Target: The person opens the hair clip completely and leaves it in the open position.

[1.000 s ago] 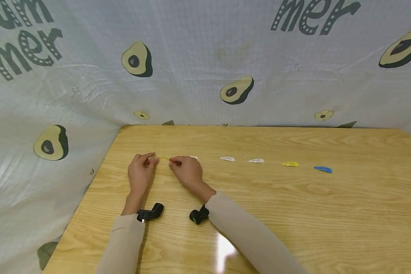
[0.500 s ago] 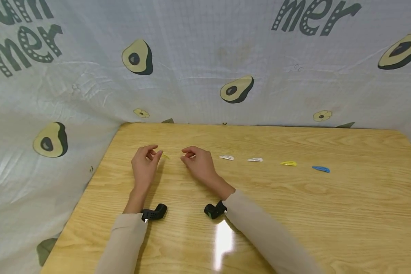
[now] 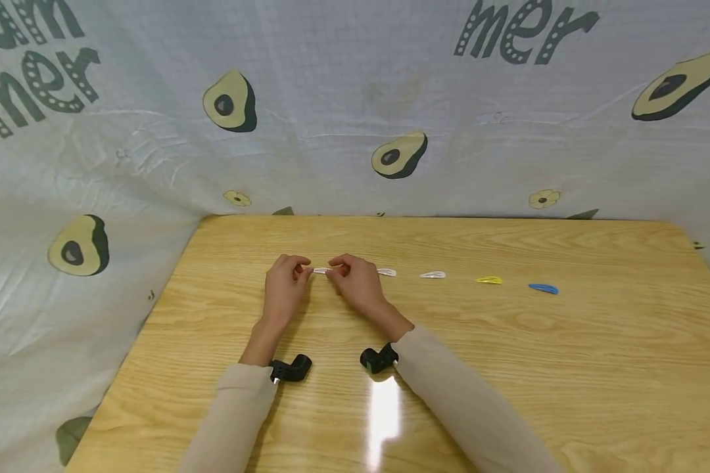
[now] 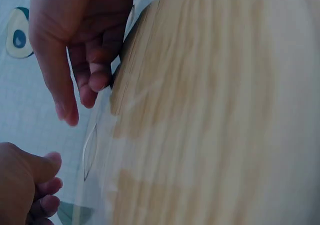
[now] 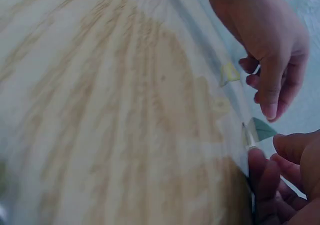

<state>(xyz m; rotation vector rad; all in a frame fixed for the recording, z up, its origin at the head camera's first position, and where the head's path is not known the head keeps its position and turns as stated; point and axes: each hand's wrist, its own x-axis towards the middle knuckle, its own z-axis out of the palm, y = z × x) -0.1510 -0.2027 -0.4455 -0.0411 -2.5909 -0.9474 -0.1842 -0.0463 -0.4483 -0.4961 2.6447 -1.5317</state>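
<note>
Item one, my left hand (image 3: 284, 289): fingers curled, pinching the left end of a white hair clip (image 3: 321, 270). Item two, my right hand (image 3: 357, 284): fingers curled, pinching the right end of that same clip. The clip spans the small gap between the two sets of fingertips, just above the wooden table (image 3: 509, 368), at about 12 o'clock from both wrists. Both wrist views are too blurred to confirm the grip further.

Item three, row of clips running toward 3 o'clock from my right hand: second white clip (image 3: 386, 272) just beside the knuckles, third white clip (image 3: 432, 274) near it, yellow clip (image 3: 488, 280) next, blue clip (image 3: 543, 288) farthest out. All four lie flat on the table, apart from one another.

Item four, black wrist cameras: one on the left wrist (image 3: 291, 368), one on the right wrist (image 3: 379, 359), at 6 o'clock from the hands.

Item five, avocado-print cloth (image 3: 355, 131): hangs behind the table at 12 o'clock and wraps down the 9 o'clock side.
</note>
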